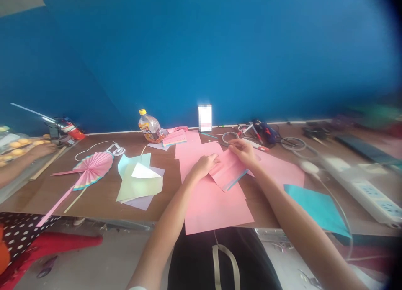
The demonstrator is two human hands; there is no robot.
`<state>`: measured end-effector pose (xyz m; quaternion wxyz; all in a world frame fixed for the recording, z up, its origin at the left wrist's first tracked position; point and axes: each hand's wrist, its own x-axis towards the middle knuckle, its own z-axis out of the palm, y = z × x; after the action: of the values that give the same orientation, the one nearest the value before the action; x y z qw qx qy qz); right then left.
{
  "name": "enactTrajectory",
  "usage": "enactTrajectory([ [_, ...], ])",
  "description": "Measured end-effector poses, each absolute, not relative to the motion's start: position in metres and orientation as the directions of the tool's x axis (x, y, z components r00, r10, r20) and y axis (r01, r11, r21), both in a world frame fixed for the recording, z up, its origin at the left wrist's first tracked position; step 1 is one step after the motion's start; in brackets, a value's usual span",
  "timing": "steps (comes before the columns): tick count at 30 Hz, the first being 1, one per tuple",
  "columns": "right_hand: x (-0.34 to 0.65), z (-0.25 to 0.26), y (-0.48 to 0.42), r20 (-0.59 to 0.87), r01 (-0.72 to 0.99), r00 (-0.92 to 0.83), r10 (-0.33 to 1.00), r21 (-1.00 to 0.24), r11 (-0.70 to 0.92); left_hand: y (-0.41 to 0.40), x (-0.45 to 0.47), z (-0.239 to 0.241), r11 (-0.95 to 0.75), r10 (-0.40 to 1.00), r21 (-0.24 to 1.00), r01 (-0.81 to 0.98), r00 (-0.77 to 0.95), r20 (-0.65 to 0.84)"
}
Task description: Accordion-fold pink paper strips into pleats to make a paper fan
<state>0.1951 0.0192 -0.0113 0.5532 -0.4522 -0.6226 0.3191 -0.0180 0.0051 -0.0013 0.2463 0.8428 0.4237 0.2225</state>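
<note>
Between my two hands is a small folded piece of pink paper [228,169] with a blue strip along its lower right edge. My left hand [205,164] grips its left side, fingers closed. At its upper right corner, my right hand [243,151] pinches the same paper. Beneath them lie large pink sheets [213,206], one reaching over the table's front edge. Another pink sheet [282,168] lies to the right, partly behind my right forearm. A pleated pink piece with colored edging [174,138] rests farther back, beside the bottle.
A bottle with a yellow cap [150,127] stands at the back. Left are a pink paper fan [94,168] and pale paper sheets [138,183]. Right are a teal sheet [317,208], scissors [251,131] and a power strip [370,198]. Another person's arm [28,158] reaches in far left.
</note>
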Motion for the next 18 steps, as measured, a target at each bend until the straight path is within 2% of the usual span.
enactTrajectory([
  [7, 0.196, -0.008, 0.018, 0.380, 0.160, 0.044, 0.924, -0.915, 0.369, 0.004, -0.019, -0.002, -0.470, 0.855, 0.641, 0.607, 0.494, 0.159],
  [12, 0.203, -0.014, 0.024, 0.397, 0.193, 0.170, 0.902, -0.911, 0.365, 0.004, -0.014, -0.006, -0.397, 0.896, 0.735, 0.550, 0.404, 0.182],
  [18, 0.212, -0.020, 0.033, 0.379, 0.077, 0.276, 0.883, -0.925, 0.373, 0.010, -0.014, -0.011, -0.377, 0.907, 0.767, 0.519, 0.374, 0.193],
])
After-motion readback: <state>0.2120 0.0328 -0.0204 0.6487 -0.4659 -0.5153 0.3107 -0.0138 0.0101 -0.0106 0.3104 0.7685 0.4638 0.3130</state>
